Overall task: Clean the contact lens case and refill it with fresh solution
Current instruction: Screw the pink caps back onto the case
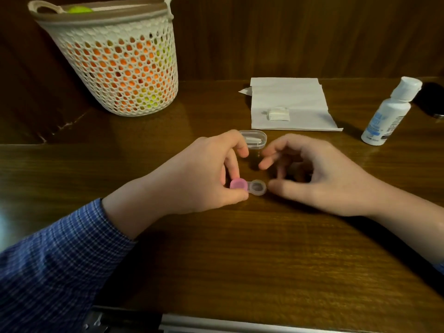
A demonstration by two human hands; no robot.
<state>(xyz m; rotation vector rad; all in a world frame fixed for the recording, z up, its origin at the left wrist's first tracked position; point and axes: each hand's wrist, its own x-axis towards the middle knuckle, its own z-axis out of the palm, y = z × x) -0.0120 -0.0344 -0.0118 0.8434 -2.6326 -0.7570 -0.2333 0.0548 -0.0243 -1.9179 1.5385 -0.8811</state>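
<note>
The contact lens case (257, 187) lies on the wooden table in the middle of the head view. Its left well carries a pink cap (238, 184); its right well is uncovered and clear. My left hand (204, 174) pinches the pink cap between thumb and fingers. My right hand (319, 174) hovers just right of the case with its fingers loosely curled, and I cannot tell whether something small sits inside them. A white solution bottle (389, 111) with its cap on stands at the right.
A folded white tissue (290, 102) with a small white piece (278, 114) on it lies behind the hands. A clear oblong box (254, 139) sits just beyond my fingers. A white mesh basket (117, 58) stands at the back left. A dark round object (432, 99) lies at the right edge.
</note>
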